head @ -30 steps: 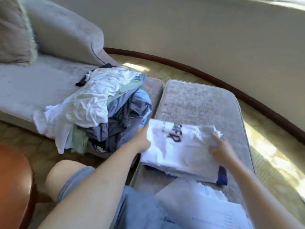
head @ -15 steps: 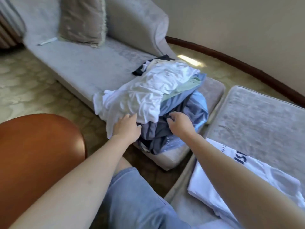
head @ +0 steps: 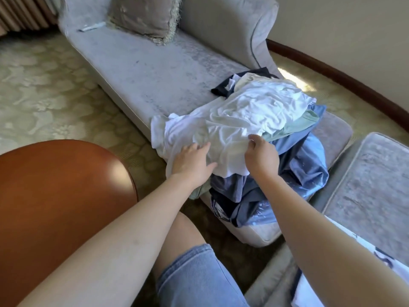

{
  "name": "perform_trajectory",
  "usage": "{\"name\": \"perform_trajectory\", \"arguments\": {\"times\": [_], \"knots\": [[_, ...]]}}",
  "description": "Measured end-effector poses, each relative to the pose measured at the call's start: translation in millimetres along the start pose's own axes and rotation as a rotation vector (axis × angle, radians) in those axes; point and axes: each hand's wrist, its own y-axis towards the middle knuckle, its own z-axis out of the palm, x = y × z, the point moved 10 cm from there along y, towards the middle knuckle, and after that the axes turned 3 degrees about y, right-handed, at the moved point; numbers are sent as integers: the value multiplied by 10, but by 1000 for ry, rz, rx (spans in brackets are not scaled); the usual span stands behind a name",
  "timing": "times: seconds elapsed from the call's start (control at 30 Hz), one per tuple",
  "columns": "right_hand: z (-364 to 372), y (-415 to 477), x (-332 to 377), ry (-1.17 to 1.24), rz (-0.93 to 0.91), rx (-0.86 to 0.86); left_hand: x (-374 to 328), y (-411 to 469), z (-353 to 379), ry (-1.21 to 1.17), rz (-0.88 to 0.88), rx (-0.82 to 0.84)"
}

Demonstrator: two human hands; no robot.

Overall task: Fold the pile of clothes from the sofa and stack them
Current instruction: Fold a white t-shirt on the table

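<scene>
Currently, an edge of the crumpled white cotton top (head: 254, 111) is pinched between the thumb and curled fingers of the right hand (head: 262, 157), while the left hand (head: 192, 163) is laid on it with fingers straight. That top lies uppermost on the heap of blue, green and navy clothes (head: 303, 165), which rests on the grey velvet sofa (head: 166, 69). Most of the work is judged undone: only one folded white shirt with dark lettering (head: 400, 262) is seen, right of the heap on a grey padded bench (head: 365, 185). Left of the heap, a glossy brown round table (head: 55, 196) narrows the working room.
</scene>
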Motion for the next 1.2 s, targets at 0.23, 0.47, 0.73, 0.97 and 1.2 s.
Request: {"name": "perform_trajectory", "arguments": {"times": [0.23, 0.47, 0.73, 0.97, 1.2], "knots": [[-494, -224, 333, 172, -213, -95, -457, 111, 52, -182, -4, -59], [-1050, -391, 937, 387, -244, -204, -139, -286, -885, -448, -33, -404], [-1593, -908, 2595, 520, -556, -280, 696, -1487, -2863, -516, 2, -870], [-2009, -1809, 3817, 725, -787, -210, 1176, -2988, -4003, -558, 17, -1148], [-1379, -2736, 4247, 595, -1012, 107, 1954, -3810, -3932, -504, -188, -1107]]}}
